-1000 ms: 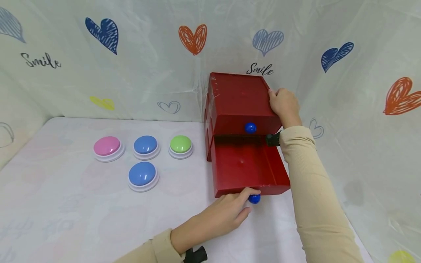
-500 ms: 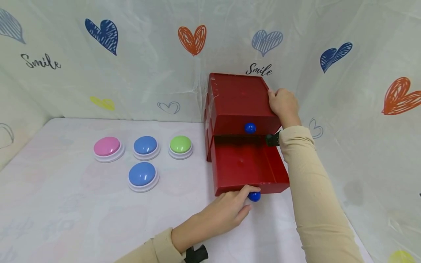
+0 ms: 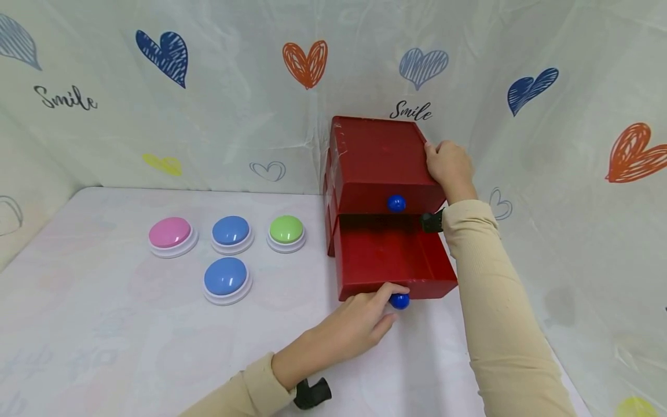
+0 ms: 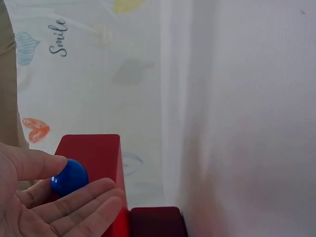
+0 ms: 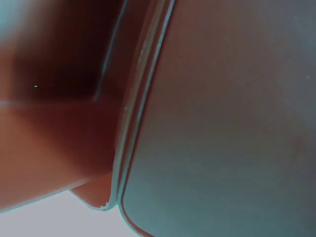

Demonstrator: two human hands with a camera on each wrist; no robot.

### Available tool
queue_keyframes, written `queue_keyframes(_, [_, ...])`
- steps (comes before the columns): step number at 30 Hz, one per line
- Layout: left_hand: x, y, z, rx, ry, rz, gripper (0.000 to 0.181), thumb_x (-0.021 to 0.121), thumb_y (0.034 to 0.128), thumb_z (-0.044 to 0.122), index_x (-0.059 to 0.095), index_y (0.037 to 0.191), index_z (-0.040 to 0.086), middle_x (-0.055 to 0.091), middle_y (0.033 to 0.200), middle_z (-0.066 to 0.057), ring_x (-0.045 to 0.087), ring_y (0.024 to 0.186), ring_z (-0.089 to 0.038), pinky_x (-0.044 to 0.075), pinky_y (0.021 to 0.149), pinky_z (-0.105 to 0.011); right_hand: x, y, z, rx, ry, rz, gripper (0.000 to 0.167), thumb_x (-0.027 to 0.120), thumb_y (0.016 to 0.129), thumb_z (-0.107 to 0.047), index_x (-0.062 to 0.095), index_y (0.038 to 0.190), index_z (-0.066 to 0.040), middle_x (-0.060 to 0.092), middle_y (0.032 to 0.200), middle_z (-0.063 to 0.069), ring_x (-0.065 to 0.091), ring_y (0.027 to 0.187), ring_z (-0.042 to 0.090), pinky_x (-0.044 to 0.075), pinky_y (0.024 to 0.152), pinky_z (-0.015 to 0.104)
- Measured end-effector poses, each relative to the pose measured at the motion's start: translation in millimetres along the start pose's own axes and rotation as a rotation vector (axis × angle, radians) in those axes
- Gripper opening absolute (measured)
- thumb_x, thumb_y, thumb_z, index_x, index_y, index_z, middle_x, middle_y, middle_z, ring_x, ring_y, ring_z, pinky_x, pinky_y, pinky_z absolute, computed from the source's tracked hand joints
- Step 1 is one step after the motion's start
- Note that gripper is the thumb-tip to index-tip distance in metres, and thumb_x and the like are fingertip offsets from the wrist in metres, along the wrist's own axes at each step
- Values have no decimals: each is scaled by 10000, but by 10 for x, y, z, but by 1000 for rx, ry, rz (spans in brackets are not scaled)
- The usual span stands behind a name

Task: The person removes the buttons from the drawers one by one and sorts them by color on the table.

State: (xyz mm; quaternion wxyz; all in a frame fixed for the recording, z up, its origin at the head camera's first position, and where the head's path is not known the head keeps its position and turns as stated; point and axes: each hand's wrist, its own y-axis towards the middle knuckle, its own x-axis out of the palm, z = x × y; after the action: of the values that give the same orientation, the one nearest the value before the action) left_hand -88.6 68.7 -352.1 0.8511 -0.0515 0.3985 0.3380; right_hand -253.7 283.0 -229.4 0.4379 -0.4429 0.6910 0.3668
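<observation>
While your left hand (image 3: 351,330) pinches the lower blue knob (image 3: 400,301), your right hand (image 3: 451,169) grips the red cabinet (image 3: 383,150)

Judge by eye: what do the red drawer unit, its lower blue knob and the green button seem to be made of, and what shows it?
Red drawer unit: probably plastic, semi-gloss; smooth walls, pale scuffs on top.
Lower blue knob: glossy, with a bright highlight; plastic or painted wood, the look leaves it open.
Green button: likely plastic, a shiny dome.
</observation>
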Motion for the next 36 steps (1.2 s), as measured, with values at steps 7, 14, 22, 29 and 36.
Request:
queue_keyframes(7, [-5, 32, -41, 4, 9, 22, 433, 586, 915, 167, 400, 1305, 141, 518, 685, 51, 396, 483, 11, 410, 526, -70, -2, -4, -5, 5, 0, 0, 503, 263, 991, -402, 554, 1011, 7, 559, 950, 196, 537, 839, 333, 430, 637, 378])
queue_keyframes(14, [-12, 69, -63, -1, -1, 29, 435, 580, 918, 162, 390, 1309, 142, 483, 649, 39, 382, 464, 0, 406, 508, -77, -6, -10, -6, 7, 0, 1, 515, 259, 990, -410, 556, 1026, 10, 563, 978, 207, 538, 860, 342, 435, 658, 401])
queue_keyframes(22, [-51, 121, -92, -37, -30, 21, 445, 585, 915, 154, 388, 1314, 150, 499, 650, 29, 396, 461, -15, 419, 513, -96, -2, -6, -3, 11, 4, -5, 512, 265, 990, -414, 554, 1024, 7, 554, 941, 191, 536, 835, 328, 427, 627, 374])
queue_keyframes(29, [-61, 164, -119, -42, -43, 41, 418, 574, 921, 142, 409, 1305, 131, 456, 618, 39, 372, 451, -31, 401, 492, -108, -2, -2, -8, 18, 5, -16, 507, 265, 991, -416, 547, 1028, 4, 555, 954, 194, 539, 832, 332, 431, 630, 377])
queue_keyframes(36, [-93, 203, -116, -46, -50, 47, 416, 568, 926, 151, 412, 1311, 120, 547, 704, 23, 414, 485, -24, 428, 532, -98, -9, -6, -6, 12, 2, -14, 512, 262, 991, -410, 549, 1045, 11, 560, 1006, 216, 539, 873, 350, 446, 679, 421])
